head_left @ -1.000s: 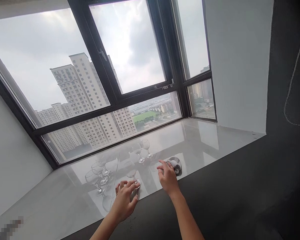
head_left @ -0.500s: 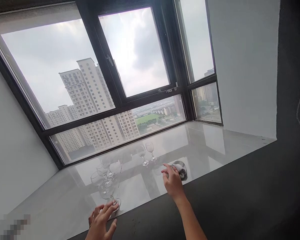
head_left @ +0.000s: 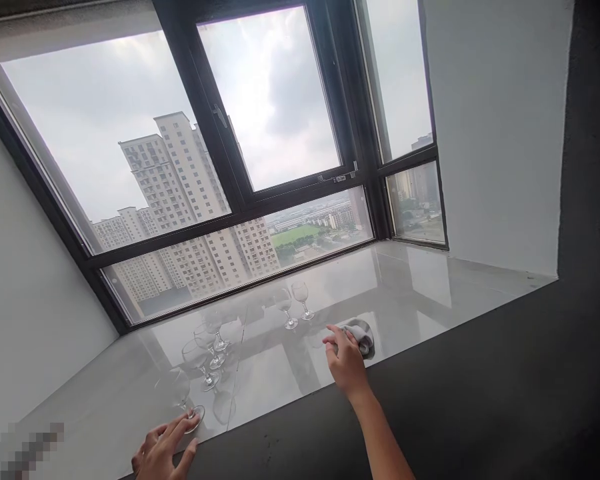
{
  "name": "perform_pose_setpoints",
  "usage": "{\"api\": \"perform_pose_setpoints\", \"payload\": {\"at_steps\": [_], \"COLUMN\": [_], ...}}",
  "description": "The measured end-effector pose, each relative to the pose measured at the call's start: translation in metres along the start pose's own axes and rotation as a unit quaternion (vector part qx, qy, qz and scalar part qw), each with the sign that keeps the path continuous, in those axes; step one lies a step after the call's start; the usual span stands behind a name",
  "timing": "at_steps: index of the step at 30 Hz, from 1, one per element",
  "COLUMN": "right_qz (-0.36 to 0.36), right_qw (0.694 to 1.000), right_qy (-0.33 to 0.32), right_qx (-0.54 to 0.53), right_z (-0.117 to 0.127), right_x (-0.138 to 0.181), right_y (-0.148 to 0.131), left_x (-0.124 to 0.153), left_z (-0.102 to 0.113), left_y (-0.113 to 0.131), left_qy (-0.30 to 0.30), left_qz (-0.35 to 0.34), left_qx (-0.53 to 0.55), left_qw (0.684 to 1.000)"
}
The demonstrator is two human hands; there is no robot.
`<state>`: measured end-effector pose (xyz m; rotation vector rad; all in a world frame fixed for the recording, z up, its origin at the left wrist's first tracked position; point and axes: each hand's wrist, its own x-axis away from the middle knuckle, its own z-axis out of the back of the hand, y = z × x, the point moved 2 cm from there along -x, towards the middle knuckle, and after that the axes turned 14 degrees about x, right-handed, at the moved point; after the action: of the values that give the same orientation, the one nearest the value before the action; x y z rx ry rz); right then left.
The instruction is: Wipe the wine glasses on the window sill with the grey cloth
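Note:
My left hand (head_left: 165, 443) is at the near left edge of the sill, its fingers on the foot of a clear wine glass (head_left: 181, 390). The bowl of that glass leans up and to the left. Just beyond it stand other wine glasses in a slanting row, the nearest being a wine glass (head_left: 197, 360). Farther right, my right hand (head_left: 347, 360) rests on a crumpled grey cloth (head_left: 363, 335) lying on the sill. Its fingers are bent over the cloth's left side, and they partly hide it.
Two more wine glasses, one (head_left: 283, 303) and another (head_left: 301, 298), stand upright toward the window. The glossy tiled sill (head_left: 405, 327) ends in a front edge above a dark wall. A dark window frame (head_left: 240, 213) borders the back, with white side walls.
My left hand has moved left along the sill's front edge, and the wine glass has gone with it, away from the row. My right hand and the cloth have stayed in place.

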<state>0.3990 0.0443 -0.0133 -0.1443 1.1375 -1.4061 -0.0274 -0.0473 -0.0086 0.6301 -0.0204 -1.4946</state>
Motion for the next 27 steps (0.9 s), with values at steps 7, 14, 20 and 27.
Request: {"api": "perform_pose_setpoints", "payload": {"at_steps": [7, 14, 20, 27], "right_qz": [0.001, 0.0, 0.003, 0.003], "right_qw": [1.0, 1.0, 1.0, 1.0], "right_qy": [0.001, 0.006, -0.003, -0.001], "right_qx": [0.009, 0.017, 0.018, 0.024], "right_z": [0.003, 0.005, 0.003, 0.0], "right_x": [0.0, 0.001, 0.001, 0.001], "right_y": [-0.002, -0.005, -0.004, -0.002], "left_x": [-0.023, -0.065, -0.11, -0.147], "left_z": [0.015, 0.02, 0.012, 0.004], "left_y": [-0.03, -0.045, -0.049, -0.033], "left_qy": [-0.004, -0.035, -0.051, 0.031], "left_qz": [0.08, 0.149, 0.138, 0.084], "left_qx": [-0.046, -0.098, -0.068, -0.04], "left_qw": [0.996, 0.983, 0.987, 0.995]}}
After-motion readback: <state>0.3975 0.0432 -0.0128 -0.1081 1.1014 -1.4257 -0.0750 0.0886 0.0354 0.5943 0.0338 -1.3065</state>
